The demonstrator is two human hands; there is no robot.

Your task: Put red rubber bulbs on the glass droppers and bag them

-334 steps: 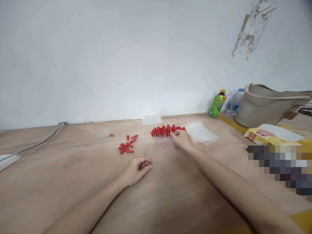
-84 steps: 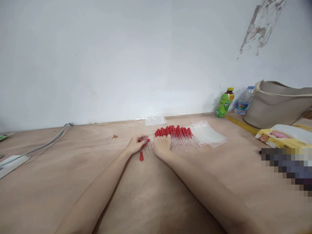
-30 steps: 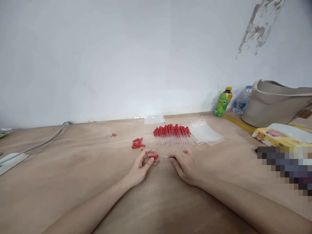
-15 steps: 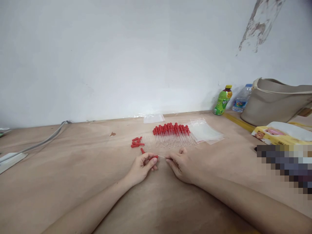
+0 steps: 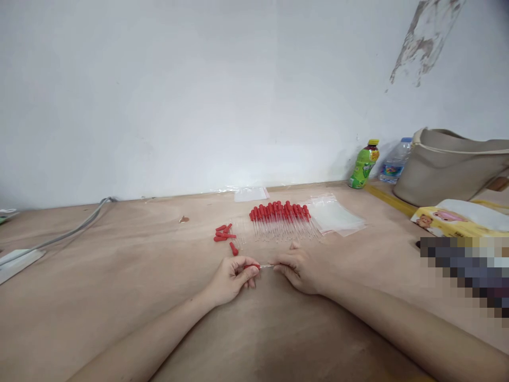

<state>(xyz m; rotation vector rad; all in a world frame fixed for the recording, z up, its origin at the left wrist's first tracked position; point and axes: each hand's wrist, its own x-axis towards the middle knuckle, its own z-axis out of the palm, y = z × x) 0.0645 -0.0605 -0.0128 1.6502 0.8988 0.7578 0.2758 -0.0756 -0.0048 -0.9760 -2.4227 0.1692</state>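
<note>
Between thumb and fingers, my left hand [image 5: 237,277] pinches a red rubber bulb [image 5: 253,266]. A thin clear glass tube [image 5: 267,266] runs from the bulb's mouth to my right hand [image 5: 296,269], whose fingertips are closed on it. Just beyond my left hand lies a single red bulb [image 5: 234,249]. Several more loose red bulbs [image 5: 223,234] sit behind it, beside a few bare glass tubes [image 5: 239,231]. Farther back, a row of droppers [image 5: 280,216] lies with red bulbs toward the wall and clear tips toward me.
Clear zip bags [image 5: 336,215] lie right of the droppers, and another bag [image 5: 251,194] is near the wall. At the right stand a green bottle [image 5: 362,167], a water bottle [image 5: 393,163], a beige bin [image 5: 445,170] and a yellow tissue pack [image 5: 457,220]. A grey cable [image 5: 93,215] crosses the left.
Both hands have come slightly closer to me, with the bulb and tube held in line between them. The single red bulb beyond my left hand now shows fully.
</note>
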